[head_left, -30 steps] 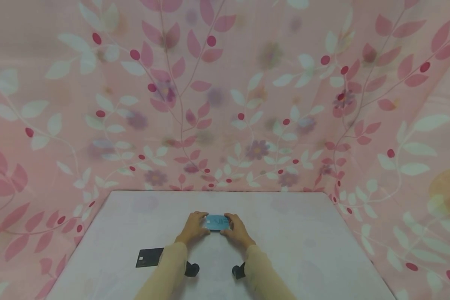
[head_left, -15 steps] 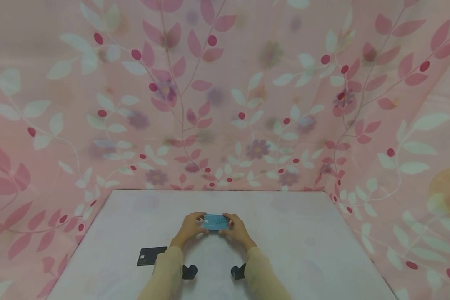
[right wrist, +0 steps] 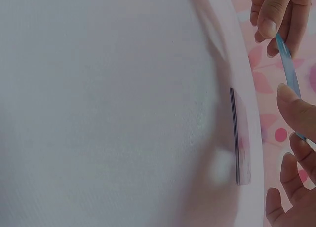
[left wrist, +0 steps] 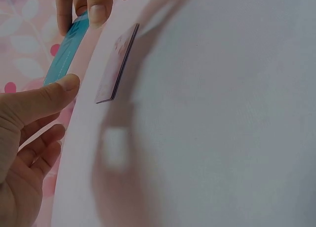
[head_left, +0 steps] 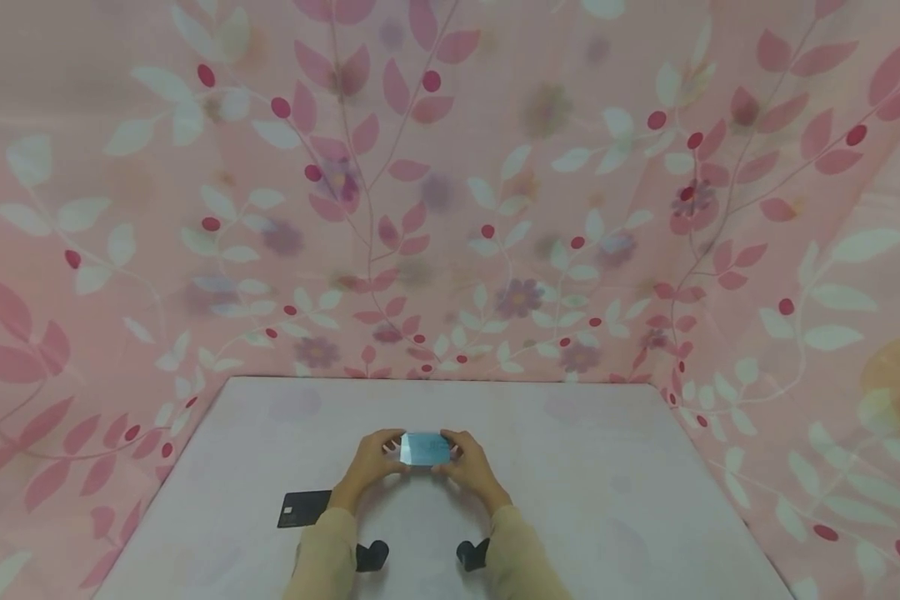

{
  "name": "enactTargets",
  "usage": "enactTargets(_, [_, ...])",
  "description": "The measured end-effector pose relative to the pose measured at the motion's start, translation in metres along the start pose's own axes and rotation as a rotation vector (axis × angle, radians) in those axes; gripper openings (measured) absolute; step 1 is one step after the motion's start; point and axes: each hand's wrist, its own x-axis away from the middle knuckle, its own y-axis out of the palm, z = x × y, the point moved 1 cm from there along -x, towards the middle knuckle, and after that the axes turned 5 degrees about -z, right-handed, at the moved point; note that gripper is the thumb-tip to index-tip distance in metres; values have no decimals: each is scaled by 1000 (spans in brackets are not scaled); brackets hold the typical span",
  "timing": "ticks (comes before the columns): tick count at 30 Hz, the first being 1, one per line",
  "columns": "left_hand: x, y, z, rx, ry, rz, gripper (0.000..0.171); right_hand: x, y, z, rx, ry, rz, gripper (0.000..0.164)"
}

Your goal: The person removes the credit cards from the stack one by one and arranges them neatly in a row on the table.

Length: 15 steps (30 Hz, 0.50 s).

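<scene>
A blue bank card (head_left: 425,448) is held up level between both hands, its face catching the light. My left hand (head_left: 372,461) pinches its left end between thumb and fingers, while my right hand (head_left: 471,463) grips the right end. In the left wrist view the blue card (left wrist: 66,53) hangs clear over the tabletop, seen at a slant. Below it lies a thin stack of pinkish cards with dark edges (left wrist: 116,66), which the head view hides behind the hands and card. A black chip card (head_left: 302,509) lies beside my left forearm, partly covered by it.
The white tabletop (head_left: 607,500) spreads out to both sides of the arms. Pink leaf-patterned cloth (head_left: 450,208) stands around its back and sides. Black wrist devices (head_left: 372,555) stick out inward from the pale sleeves (head_left: 321,550).
Both hands have shifted a little left and nearer with the blue card. Its face has tilted into the light, so its lettering is now washed out by glare.
</scene>
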Motion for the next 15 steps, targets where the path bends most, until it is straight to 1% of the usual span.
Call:
enactTargets(2, [3, -1, 2, 7, -1, 12, 59, 2, 0, -3, 2, -15, 6, 60])
enactTargets(8, [13, -3, 6, 12, 11, 27, 60, 5, 1, -12, -14, 16, -8, 60])
enactTargets(12, [19, -5, 6, -9, 35, 46, 60, 7, 3, -15, -19, 19, -14, 61])
enactTargets(15, [24, -6, 7, -17, 35, 60, 59, 8, 4, -18, -22, 6, -14, 62])
